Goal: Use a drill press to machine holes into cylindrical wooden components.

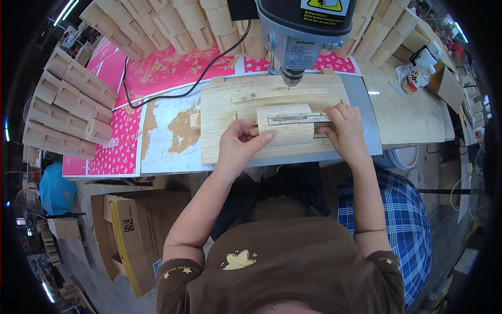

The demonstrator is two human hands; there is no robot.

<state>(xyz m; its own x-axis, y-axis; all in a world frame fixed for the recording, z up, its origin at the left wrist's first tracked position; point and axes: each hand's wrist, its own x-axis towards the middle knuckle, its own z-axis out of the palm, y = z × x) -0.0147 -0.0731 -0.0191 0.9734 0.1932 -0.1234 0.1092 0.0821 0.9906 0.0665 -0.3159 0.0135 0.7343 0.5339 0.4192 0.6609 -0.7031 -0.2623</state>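
A pale wooden cylinder [286, 137] lies on its side on a wooden board [219, 107] under the bench drill [293, 52]. Along its top runs a recess, and a narrow slotted strip [296, 119] lies there, reaching past the cylinder's right end. My left hand [241, 145] is closed at the left end, thumb on the cylinder's near side and fingers curled behind. At the other end, my right hand [345, 130] pinches the strip between thumb and fingers. The drill bit [289, 88] hangs above and behind the cylinder, apart from it.
Slotted wooden cylinders [70, 104] are stacked at left, with more [172, 26] along the back. A black cable [196, 83] crosses the pink covering [162, 68]. Sawdust [184, 131] lies left of the board. A cardboard box [138, 240] stands below; a bottle [418, 77] stands at right.
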